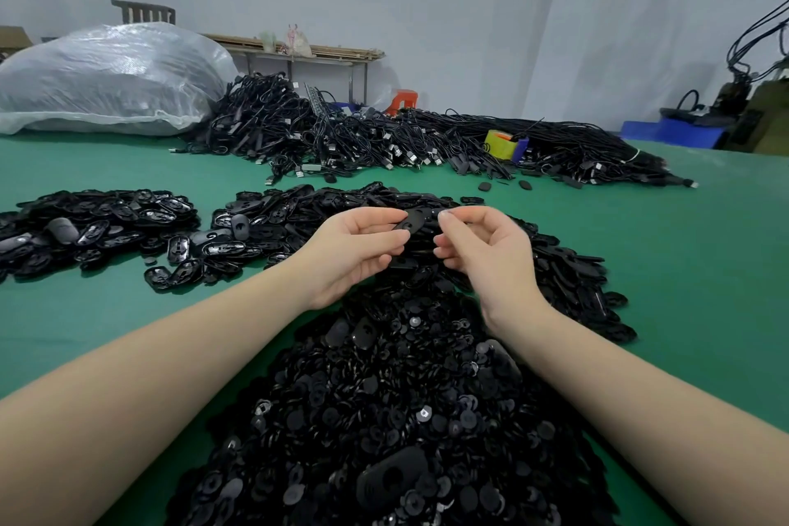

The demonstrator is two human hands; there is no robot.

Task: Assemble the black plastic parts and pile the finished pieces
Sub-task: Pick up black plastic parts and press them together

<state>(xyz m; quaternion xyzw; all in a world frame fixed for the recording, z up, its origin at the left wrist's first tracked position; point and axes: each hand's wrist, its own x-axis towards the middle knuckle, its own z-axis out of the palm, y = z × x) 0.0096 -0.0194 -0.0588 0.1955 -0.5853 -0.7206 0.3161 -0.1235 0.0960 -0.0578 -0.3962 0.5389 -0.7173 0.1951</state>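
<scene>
With the left hand (356, 246) pinching the oval black piece (412, 220) above the heap of small round parts (405, 389) and the right hand (478, 241) curled at its other end—whether it holds a small part I cannot tell—seat it squarely, press evenly, then drop it on the left pile (98, 222).

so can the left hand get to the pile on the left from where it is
Probably yes: bare green mat lies between the left hand and that pile. But it now grips a black part, so it isn't free.

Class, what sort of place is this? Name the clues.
Probably a small factory assembly bench: heaps of black plastic parts on a green table, a mass of bundled cables, and a big plastic sack.
</scene>
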